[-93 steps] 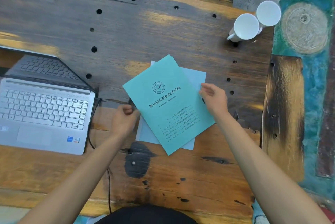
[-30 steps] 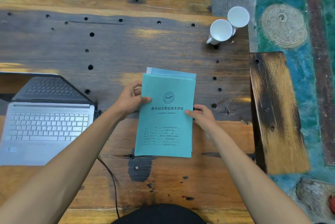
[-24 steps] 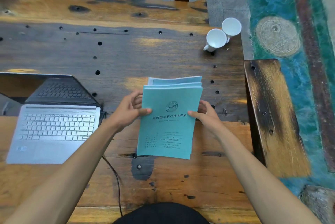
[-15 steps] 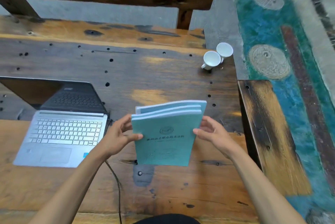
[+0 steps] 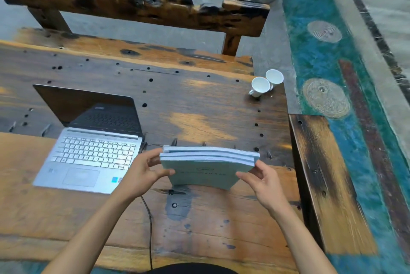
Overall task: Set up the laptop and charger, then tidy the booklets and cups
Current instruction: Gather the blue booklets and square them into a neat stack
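Standing the teal booklets (image 5: 206,168) on edge on the worktop (image 5: 199,105) beside the open laptop (image 5: 88,158), we pinch them between left hand (image 5: 142,174) and right hand (image 5: 261,181), probably to square their edges, cups (image 5: 266,83) waiting at the far corner.

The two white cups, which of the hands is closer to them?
Right. The right hand holds the booklets' right edge, below the cups. The left hand grips the opposite edge, farther away beside the laptop.
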`<action>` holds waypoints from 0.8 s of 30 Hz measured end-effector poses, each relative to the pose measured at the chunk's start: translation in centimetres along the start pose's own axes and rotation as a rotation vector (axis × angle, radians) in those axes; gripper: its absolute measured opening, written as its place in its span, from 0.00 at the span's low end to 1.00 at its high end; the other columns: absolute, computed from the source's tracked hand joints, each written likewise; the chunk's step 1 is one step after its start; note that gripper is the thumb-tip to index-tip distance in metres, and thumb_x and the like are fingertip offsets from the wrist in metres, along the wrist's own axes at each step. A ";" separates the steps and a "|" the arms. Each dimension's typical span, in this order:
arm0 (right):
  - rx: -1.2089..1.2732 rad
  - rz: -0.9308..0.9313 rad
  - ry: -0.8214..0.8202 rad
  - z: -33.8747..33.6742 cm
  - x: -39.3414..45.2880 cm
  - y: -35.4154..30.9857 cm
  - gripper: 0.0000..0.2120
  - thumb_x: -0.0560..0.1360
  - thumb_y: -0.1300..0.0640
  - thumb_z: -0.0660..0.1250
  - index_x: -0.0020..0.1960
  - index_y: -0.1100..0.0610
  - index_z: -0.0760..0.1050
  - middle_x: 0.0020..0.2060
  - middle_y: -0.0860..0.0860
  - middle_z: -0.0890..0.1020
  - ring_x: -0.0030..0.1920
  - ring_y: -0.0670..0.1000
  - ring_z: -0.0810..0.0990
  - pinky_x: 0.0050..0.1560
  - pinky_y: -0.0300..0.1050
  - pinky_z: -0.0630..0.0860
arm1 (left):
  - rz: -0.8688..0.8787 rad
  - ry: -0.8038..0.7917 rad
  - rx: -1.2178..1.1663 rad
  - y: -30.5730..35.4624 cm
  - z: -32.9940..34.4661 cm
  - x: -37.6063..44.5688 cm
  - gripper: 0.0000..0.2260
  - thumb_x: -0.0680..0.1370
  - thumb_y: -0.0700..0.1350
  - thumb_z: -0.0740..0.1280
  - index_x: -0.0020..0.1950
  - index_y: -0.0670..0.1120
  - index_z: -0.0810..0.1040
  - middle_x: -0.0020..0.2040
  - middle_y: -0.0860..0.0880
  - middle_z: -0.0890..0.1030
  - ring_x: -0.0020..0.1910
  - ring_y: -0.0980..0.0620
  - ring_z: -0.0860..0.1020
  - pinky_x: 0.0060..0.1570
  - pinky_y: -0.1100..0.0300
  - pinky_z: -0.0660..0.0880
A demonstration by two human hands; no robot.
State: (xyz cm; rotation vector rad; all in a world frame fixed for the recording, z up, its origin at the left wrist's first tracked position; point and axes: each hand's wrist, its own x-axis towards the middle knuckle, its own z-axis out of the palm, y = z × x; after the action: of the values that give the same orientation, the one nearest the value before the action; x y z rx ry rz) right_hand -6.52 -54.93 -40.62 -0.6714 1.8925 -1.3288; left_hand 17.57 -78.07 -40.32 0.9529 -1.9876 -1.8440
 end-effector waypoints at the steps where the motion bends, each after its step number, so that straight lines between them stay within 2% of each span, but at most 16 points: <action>1: -0.004 -0.003 0.004 0.1 -0.1 -0.2 0.13 0.75 0.62 0.75 0.58 0.52 0.82 0.54 0.44 0.87 0.56 0.44 0.84 0.57 0.38 0.80 | 0.004 0.015 -0.010 0.0 0.0 -0.2 0.21 0.71 0.33 0.77 0.59 0.52 0.83 0.57 0.52 0.86 0.59 0.52 0.83 0.61 0.52 0.76; 6: 0.000 0.012 0.035 1.3 -0.7 0.2 0.11 0.74 0.66 0.75 0.53 0.54 0.82 0.50 0.47 0.88 0.54 0.46 0.85 0.59 0.41 0.79 | -0.042 0.048 -0.055 -0.8 0.5 -1.0 0.19 0.71 0.32 0.75 0.58 0.48 0.83 0.57 0.51 0.86 0.60 0.51 0.82 0.62 0.51 0.77; 9: -0.050 0.000 0.037 1.2 -1.1 1.1 0.07 0.74 0.62 0.76 0.46 0.53 0.81 0.43 0.48 0.86 0.48 0.43 0.84 0.54 0.35 0.77 | -0.061 0.033 -0.059 -1.0 0.3 -1.3 0.19 0.72 0.33 0.75 0.60 0.47 0.82 0.58 0.52 0.85 0.61 0.53 0.81 0.63 0.53 0.77; 11: -0.052 0.013 0.017 1.2 -1.4 1.4 0.08 0.74 0.61 0.76 0.50 0.51 0.82 0.47 0.43 0.87 0.52 0.41 0.83 0.55 0.32 0.76 | -0.064 -0.014 -0.032 -1.1 0.2 -1.4 0.18 0.73 0.34 0.75 0.61 0.47 0.81 0.59 0.52 0.85 0.62 0.54 0.81 0.64 0.55 0.75; 13: -0.052 0.027 0.013 1.5 -1.6 1.6 0.11 0.75 0.62 0.76 0.54 0.50 0.83 0.51 0.41 0.87 0.55 0.42 0.83 0.59 0.36 0.77 | -0.067 -0.050 0.010 -1.2 0.1 -1.4 0.18 0.74 0.34 0.74 0.61 0.48 0.81 0.60 0.53 0.84 0.63 0.57 0.79 0.65 0.57 0.73; 16: -0.066 0.046 0.022 1.7 -1.4 1.9 0.11 0.75 0.62 0.75 0.54 0.50 0.82 0.51 0.42 0.87 0.55 0.44 0.83 0.60 0.42 0.77 | -0.077 -0.058 0.067 -1.4 0.0 -1.2 0.19 0.74 0.34 0.74 0.61 0.49 0.80 0.60 0.55 0.83 0.63 0.60 0.78 0.67 0.60 0.72; 18: -0.052 0.070 0.013 1.9 -1.2 1.9 0.11 0.77 0.61 0.73 0.56 0.50 0.81 0.52 0.45 0.87 0.55 0.46 0.83 0.62 0.45 0.78 | -0.078 -0.058 0.104 -1.4 0.0 -0.8 0.20 0.74 0.34 0.73 0.62 0.51 0.79 0.61 0.59 0.83 0.63 0.63 0.77 0.67 0.61 0.70; 20: -0.061 0.080 0.008 2.1 -0.8 1.7 0.10 0.78 0.59 0.72 0.57 0.50 0.79 0.53 0.49 0.86 0.56 0.53 0.82 0.62 0.51 0.77 | -0.065 -0.070 0.129 -1.3 0.1 -0.3 0.23 0.75 0.34 0.72 0.65 0.56 0.77 0.62 0.64 0.81 0.65 0.66 0.75 0.65 0.63 0.69; 21: -0.063 0.079 0.005 2.2 -0.7 1.6 0.10 0.79 0.59 0.71 0.58 0.49 0.78 0.54 0.49 0.85 0.56 0.52 0.82 0.61 0.50 0.77 | -0.055 -0.072 0.137 -1.2 0.3 -0.1 0.25 0.75 0.34 0.72 0.66 0.58 0.76 0.62 0.66 0.80 0.65 0.67 0.74 0.64 0.66 0.68; 24: -0.049 0.075 0.002 2.6 -0.5 1.2 0.13 0.80 0.60 0.69 0.60 0.45 0.76 0.56 0.42 0.84 0.56 0.38 0.81 0.57 0.33 0.76 | -0.035 -0.063 0.156 -1.2 0.3 0.3 0.25 0.77 0.35 0.69 0.66 0.61 0.75 0.63 0.68 0.78 0.66 0.68 0.73 0.61 0.73 0.67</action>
State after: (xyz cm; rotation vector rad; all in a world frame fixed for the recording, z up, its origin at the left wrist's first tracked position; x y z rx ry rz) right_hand -4.19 -55.65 -42.23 -0.6169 1.9383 -1.2404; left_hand 17.47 -77.96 -41.58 0.9895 -2.1929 -1.7786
